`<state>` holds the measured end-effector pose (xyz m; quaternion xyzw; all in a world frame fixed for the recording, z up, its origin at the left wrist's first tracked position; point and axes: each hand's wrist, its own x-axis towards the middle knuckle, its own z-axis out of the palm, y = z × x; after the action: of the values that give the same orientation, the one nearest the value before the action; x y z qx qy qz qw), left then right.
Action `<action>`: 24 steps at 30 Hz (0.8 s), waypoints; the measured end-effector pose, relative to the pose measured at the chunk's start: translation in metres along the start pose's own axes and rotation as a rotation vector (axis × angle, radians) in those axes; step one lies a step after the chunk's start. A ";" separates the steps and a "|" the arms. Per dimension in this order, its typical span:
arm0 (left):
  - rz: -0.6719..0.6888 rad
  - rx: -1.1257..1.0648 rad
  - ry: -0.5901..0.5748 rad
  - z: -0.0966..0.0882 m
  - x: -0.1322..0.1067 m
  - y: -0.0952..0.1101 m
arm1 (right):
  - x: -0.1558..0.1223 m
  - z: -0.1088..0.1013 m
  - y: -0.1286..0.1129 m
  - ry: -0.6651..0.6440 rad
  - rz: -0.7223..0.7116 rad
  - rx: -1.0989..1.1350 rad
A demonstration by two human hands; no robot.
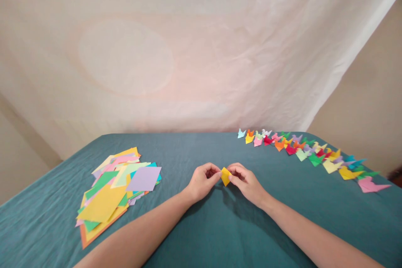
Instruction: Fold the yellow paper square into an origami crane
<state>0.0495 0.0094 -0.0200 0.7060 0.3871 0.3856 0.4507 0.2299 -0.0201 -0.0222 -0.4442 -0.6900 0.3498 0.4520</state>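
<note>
A small folded piece of yellow paper (225, 176), diamond-shaped, is held up between my two hands over the middle of the table. My left hand (204, 181) pinches its left corner between thumb and fingers. On the opposite side, my right hand (246, 182) grips the right edge, thumb in front. Some fingertips are hidden behind the paper and the hands. Both forearms reach in from the bottom of the view, and shadows fall on the cloth below.
A loose heap of coloured paper sheets (106, 201) lies at the left, a lilac sheet (143, 179) on its right side. Rows of folded paper birds (333, 166) line the right edge of the table with the dark green cloth (188, 234). A pale fabric sheet (194, 50) hangs behind.
</note>
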 end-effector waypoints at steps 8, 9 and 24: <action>0.002 -0.052 -0.012 -0.002 0.002 -0.001 | -0.001 -0.001 0.000 -0.043 0.086 0.018; 0.001 -0.060 -0.016 -0.002 0.002 -0.001 | -0.001 -0.001 -0.001 -0.044 0.089 0.024; -0.011 -0.011 -0.135 -0.003 0.001 0.004 | -0.003 0.003 -0.005 -0.115 0.094 -0.005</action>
<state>0.0477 0.0103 -0.0154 0.7258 0.3574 0.3366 0.4818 0.2264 -0.0250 -0.0202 -0.4566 -0.6940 0.3937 0.3936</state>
